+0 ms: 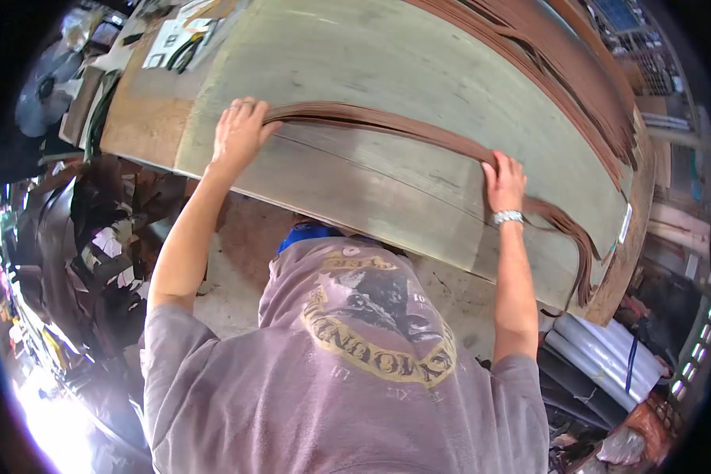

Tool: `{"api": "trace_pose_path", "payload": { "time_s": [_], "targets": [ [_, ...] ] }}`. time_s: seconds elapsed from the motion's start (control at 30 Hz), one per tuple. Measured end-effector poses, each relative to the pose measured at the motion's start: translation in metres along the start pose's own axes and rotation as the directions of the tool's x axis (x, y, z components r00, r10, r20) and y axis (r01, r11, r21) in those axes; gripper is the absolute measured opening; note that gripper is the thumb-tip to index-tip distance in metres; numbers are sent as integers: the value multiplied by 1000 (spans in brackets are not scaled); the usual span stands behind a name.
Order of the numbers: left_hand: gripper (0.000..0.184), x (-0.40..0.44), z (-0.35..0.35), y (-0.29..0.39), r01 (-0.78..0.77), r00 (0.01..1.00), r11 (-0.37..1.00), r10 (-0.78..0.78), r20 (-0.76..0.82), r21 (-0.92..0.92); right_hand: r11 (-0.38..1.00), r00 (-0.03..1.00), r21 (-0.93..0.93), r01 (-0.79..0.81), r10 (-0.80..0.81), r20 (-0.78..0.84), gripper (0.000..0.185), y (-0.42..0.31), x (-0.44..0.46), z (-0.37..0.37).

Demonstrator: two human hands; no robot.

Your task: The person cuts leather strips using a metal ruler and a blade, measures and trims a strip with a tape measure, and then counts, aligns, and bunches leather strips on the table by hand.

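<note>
The bundle of brown strips is on the table, its long axis running from left to right across the top in a shallow arch. Its left end meets the left hand; from that grip the length extends rightward to the right hand. Past the right hand, the strips fan out and bend toward the near side, forming a loose tail by the table's right end. The right hand is thus the nearer one to this tail, and the left hand the nearer to the gathered end.

Grip: the left hand is closed over the gathered end, fingers on the far side, thumb toward the bundle. The right hand is curled around the strips, a metal band on its wrist. How firmly either hand presses, I cannot tell.

Farther across the table, toward the right, lie more brown strips. Rolls of clear plastic are below the right corner (outside the work surface proper).

Hidden or unclear: the left fingers cover the very tip of the bundle, the strips overlap too closely to count, and the picture's dark rim cuts off the surroundings.
</note>
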State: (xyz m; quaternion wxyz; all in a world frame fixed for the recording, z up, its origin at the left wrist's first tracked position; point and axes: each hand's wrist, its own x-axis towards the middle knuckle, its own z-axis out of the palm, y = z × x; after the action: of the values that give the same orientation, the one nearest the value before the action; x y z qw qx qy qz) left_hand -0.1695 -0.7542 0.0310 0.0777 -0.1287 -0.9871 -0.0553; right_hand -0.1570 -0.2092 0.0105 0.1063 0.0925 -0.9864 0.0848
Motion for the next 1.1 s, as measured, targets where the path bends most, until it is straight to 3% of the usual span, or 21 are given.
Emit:
{"api": "trace_pose_path", "payload": {
  "time_s": [0.03,0.1,0.13,0.2,0.23,0.33,0.37,0.43,0.47,0.57,0.6,0.67,0.77,0.87,1.0,1.1],
  "targets": [
    [40,0,0,-13,-14,1000,1000,14,18,-7,999,998,-20,-33,34,44,34,-3,2,1],
    [42,-4,-4,-31,-16,995,998,21,99,-55,998,995,-62,-30,36,89,50,-16,8,4],
    [42,-9,-6,-43,-16,999,995,20,43,-99,996,995,-90,-22,31,98,59,-30,13,4],
    [45,-7,-8,-63,-74,995,980,61,-74,-184,996,991,-11,92,-91,95,68,-86,34,7],
    [46,-11,1,-68,-14,999,973,4,-45,-229,990,986,27,138,-140,90,72,-123,46,7],
    [51,-11,0,-70,-58,998,862,60,-13,-504,939,952,197,282,-300,64,69,-237,80,39],
    [56,-12,-2,-76,-46,999,845,31,-37,-532,925,944,239,295,-321,77,59,-273,91,47],
    [58,-14,-3,-85,95,983,736,-176,-55,-670,895,928,304,326,-365,78,49,-328,108,58],
    [59,-17,-3,-90,155,960,665,-275,-47,-731,882,924,328,337,-377,63,48,-345,113,63],
    [62,-33,12,-79,191,932,613,-359,-55,-767,848,910,386,364,-411,45,46,-375,122,71],
    [60,-37,10,-65,274,895,499,-445,27,-822,846,910,394,359,-411,53,47,-378,124,72],
    [49,-35,4,-57,235,813,741,-504,-291,-629,844,906,404,353,-415,76,50,-381,128,71],
    [37,-46,15,-58,289,812,807,-492,-314,-516,820,896,456,346,-433,99,47,-384,135,73],
    [29,-39,26,-51,268,793,769,-518,-320,-581,806,901,494,325,-423,96,43,-391,139,71],
    [35,-36,29,-40,389,713,706,-637,-292,-591,801,906,502,326,-417,77,38,-389,140,75],
    [39,-34,24,-35,381,719,719,-625,-303,-581,816,915,497,295,-391,99,35,-390,141,77]
  ]
}}
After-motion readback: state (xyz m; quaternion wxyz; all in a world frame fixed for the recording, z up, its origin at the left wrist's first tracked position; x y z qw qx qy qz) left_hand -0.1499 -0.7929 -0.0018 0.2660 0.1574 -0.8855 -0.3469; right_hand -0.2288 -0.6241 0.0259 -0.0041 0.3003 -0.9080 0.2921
